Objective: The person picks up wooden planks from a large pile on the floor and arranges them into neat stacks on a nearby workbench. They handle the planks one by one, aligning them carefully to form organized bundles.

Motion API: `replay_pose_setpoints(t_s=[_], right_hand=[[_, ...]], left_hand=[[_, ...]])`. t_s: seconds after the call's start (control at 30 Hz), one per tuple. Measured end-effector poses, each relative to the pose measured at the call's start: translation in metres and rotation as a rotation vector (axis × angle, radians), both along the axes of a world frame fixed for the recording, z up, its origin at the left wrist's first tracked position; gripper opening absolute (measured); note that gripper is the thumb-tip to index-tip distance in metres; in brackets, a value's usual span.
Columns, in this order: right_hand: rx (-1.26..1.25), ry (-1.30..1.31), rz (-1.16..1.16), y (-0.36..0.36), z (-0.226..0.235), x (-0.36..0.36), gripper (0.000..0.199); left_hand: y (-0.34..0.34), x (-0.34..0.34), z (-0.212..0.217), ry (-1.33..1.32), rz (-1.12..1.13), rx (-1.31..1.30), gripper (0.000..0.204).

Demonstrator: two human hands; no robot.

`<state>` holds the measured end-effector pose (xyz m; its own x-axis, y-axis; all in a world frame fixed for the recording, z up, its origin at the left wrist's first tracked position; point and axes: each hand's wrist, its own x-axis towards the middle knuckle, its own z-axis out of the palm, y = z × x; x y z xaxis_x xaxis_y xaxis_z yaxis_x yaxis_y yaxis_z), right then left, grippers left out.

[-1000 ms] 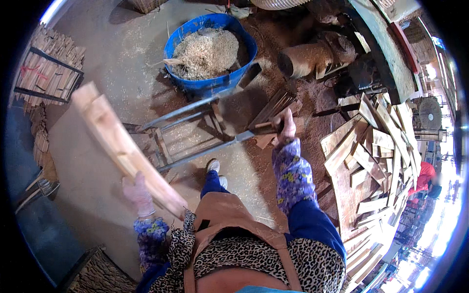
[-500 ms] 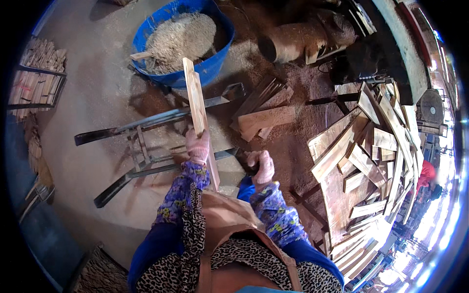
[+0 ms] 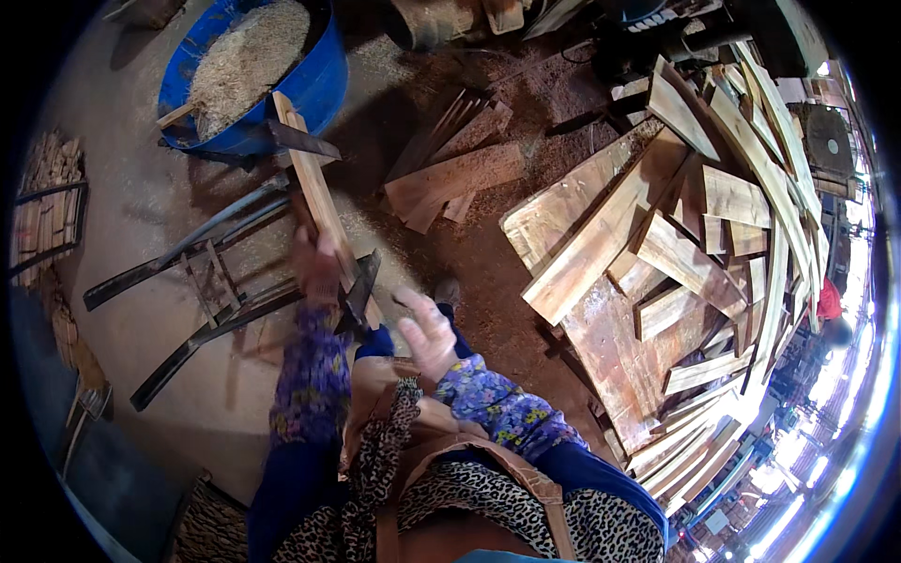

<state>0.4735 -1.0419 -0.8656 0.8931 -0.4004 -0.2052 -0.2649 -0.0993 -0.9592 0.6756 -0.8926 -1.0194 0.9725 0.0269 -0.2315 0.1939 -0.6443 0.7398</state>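
Stretching beneath everything, the grey floor (image 3: 206,413) turns reddish brown with dust toward the middle and the far right. On the right stands a bench (image 3: 610,385), bearing a disorderly heap of loose boards (image 3: 690,267), some crossing over others, with long curved-looking strips along its right side. At the far left sits a round blue tub (image 3: 324,84), filled with pale shavings (image 3: 249,66); a short stick (image 3: 176,115) juts over its left rim. Nearer than the tub, left of the person, is a long frame (image 3: 178,361) with two dark-ended rails joined by crosspieces. At the left edge, cut lengths of wood stand packed in a dark rack (image 3: 47,220). In the far middle, several boards (image 3: 455,178) lie fanned on the dusty floor, between the frame and the bench.

Across the right end of the frame lies one pale plank (image 3: 319,202), its far end just beside the tub and its near end close to the person's legs. Dark bars cross it near both ends. The left hand (image 3: 314,267) is at the plank's left edge, toward its near half; it is blurred, so whether its grip is closed cannot be told. Right of the plank and apart from it, the right hand (image 3: 427,328) has a wide, empty grip, its fingers spread.
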Motion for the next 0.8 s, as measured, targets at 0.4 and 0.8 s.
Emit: replay_pose_setpoints(t_s=[0.4,0.8], right_hand=[[0.773,0.415,-0.732,-0.064,-0.271,-0.085,0.037],[0.879,0.323,-0.48,-0.161,-0.494,-0.035,0.04]], left_hand=[[-0.098,-0.225,-0.056,0.32,-0.316,-0.315,0.051],[-0.254,-0.029,-0.311,-0.285,-0.364,0.547,0.097]])
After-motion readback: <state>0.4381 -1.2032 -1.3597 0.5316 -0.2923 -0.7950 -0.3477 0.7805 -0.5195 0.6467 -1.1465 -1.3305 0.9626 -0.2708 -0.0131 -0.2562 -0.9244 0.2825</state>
